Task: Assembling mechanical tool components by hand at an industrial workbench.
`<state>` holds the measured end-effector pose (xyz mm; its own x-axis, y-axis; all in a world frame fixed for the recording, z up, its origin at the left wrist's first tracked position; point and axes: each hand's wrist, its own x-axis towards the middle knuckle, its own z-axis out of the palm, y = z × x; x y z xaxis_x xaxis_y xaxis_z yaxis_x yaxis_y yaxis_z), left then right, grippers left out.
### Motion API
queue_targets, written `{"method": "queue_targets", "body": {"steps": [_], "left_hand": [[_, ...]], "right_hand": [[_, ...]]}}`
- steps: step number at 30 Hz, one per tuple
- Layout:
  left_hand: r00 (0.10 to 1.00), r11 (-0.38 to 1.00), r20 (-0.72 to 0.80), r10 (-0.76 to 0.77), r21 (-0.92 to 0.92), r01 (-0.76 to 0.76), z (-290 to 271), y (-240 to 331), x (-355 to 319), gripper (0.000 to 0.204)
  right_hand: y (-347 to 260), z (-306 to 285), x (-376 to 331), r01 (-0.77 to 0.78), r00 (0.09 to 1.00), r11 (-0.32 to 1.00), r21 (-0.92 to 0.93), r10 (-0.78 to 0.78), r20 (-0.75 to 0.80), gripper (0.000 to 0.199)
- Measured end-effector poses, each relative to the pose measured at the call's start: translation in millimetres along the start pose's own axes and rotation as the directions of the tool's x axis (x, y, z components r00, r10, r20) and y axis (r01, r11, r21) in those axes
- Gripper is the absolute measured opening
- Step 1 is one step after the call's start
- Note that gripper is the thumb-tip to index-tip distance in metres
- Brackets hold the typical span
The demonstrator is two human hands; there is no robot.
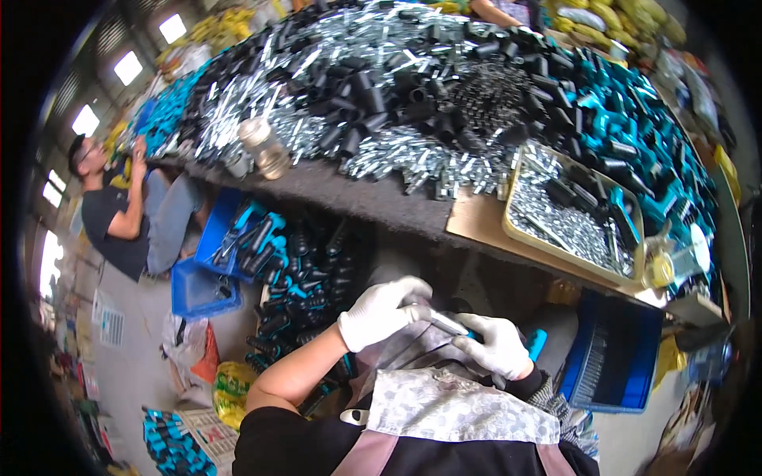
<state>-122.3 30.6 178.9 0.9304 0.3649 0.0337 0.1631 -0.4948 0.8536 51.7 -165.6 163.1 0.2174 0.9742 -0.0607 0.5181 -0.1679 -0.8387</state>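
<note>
Our left hand [382, 314] and right hand [496, 347] grasp a silvery metal piece [448, 323] between them; it looks stiff, light, perhaps slippery — we'd favour holding its ends.

This is a workshop, by the look of it one handling hardware in bulk. Loose metal parts [317, 59], black sleeves [367, 94] and teal pieces [599, 127] lie heaped across a long counter [373, 198]. Blue crates [208, 300] stand below the counter's left part, beside piled black-and-teal pieces [302, 270]. Yellow sacks [623, 20] are stacked behind the counter, and a person [119, 214] sits near its left end.
</note>
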Motion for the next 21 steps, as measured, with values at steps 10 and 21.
{"method": "queue_targets", "body": {"steps": [10, 21], "left_hand": [[0.976, 0.990, 0.171, -0.138, 0.026, 0.136, 5.6, 3.9, 10.0, 0.030], [0.950, 0.948, 0.014, 0.313, -0.060, -0.312, 34.4, -9.5, 26.6, 0.098]], "right_hand": [[6.6, -2.4, -3.2, 0.015, 0.999, 0.999, -0.036, -0.016, -0.033, 0.044], [27.0, 4.5, -2.5, 0.288, 0.921, 0.511, 0.810, 0.083, -0.380, 0.053]]}}
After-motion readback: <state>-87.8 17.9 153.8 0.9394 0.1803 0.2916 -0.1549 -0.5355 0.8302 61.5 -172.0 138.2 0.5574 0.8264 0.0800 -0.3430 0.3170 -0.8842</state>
